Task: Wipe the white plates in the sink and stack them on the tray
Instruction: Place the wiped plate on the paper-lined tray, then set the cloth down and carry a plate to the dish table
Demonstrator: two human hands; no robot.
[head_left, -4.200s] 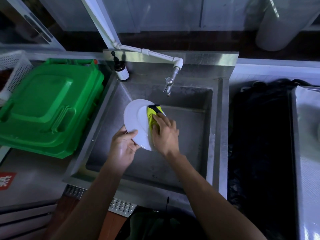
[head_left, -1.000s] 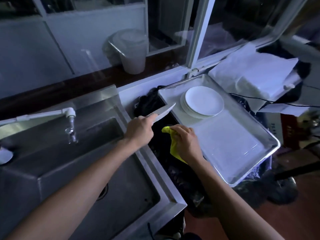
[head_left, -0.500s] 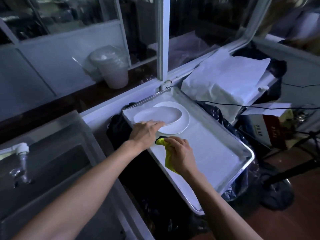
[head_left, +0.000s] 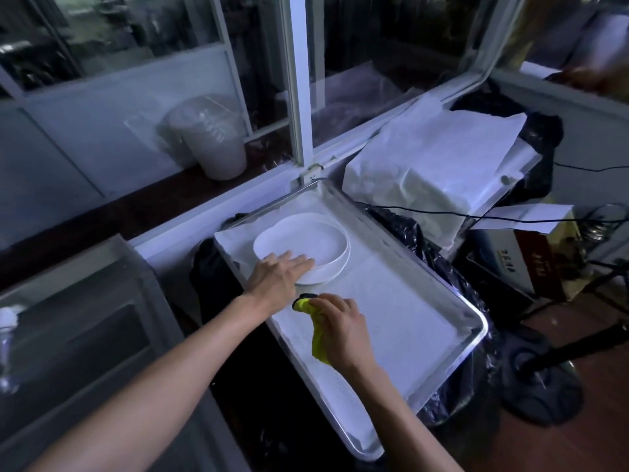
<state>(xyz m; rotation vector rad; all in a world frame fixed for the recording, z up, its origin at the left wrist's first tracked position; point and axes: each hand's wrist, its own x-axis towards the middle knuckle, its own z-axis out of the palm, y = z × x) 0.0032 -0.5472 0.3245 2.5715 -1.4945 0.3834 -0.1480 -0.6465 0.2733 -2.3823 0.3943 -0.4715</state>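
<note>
While the left hand [head_left: 277, 272] lies flat with straight fingers on the near rim of the top white plate [head_left: 306, 245], its grip loose around nothing, the right hand [head_left: 342, 330] keeps a curled grip on a yellow cloth [head_left: 318, 342] above the tray [head_left: 452, 303]; the stack of plates [head_left: 335, 267] sits at the tray's far end, beside the window frame [head_left: 301, 97]

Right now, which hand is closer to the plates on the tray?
Left. The left hand rests on the stack of white plates; the right hand, gripping the yellow cloth, sits nearer the camera.
</note>
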